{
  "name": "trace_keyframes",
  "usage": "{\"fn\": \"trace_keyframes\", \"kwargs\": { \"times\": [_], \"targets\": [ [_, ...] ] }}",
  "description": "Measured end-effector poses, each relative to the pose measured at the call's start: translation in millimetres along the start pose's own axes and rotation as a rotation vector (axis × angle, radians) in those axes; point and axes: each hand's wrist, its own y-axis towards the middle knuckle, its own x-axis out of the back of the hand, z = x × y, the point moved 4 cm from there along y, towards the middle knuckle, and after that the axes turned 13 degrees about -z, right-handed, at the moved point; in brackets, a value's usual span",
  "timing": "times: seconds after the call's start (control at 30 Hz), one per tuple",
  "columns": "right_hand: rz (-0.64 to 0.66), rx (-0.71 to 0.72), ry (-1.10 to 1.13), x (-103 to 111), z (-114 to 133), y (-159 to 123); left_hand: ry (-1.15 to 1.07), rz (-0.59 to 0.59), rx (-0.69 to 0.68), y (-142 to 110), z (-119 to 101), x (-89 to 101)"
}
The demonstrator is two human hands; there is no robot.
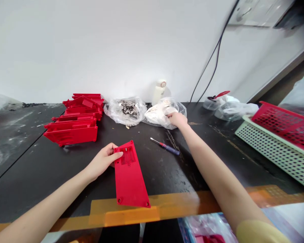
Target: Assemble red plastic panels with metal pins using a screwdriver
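My left hand grips a red plastic battery-case panel by its upper left edge, thumb on top beside the battery slots. The panel is tilted up, and a small metal contact shows in one slot. My right hand reaches into a clear plastic bag of white pieces. Its fingers are bent together and their tips are partly hidden, so what they pinch does not show. Between the hands, a screwdriver with a blue and red handle lies on the black table.
Several red plastic panels stand in a row at the left. A bag of small metal parts and a cream bottle sit by the wall. Green and red baskets occupy the right side. Orange tape runs along the front edge.
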Motion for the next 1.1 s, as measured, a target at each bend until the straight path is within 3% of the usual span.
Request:
{"fn": "trace_keyframes", "kwargs": {
  "times": [0.83, 1.1],
  "targets": [
    [0.045, -0.043, -0.096, -2.7, -2.2, 8.1, -0.013, 0.0, 0.002, 0.2, 2.2, 1.5],
    [0.004, 0.055, 0.085, 1.9, -5.5, 12.4, -0.02, 0.005, -0.006, 0.1, 2.5, 1.6]
  ]
}}
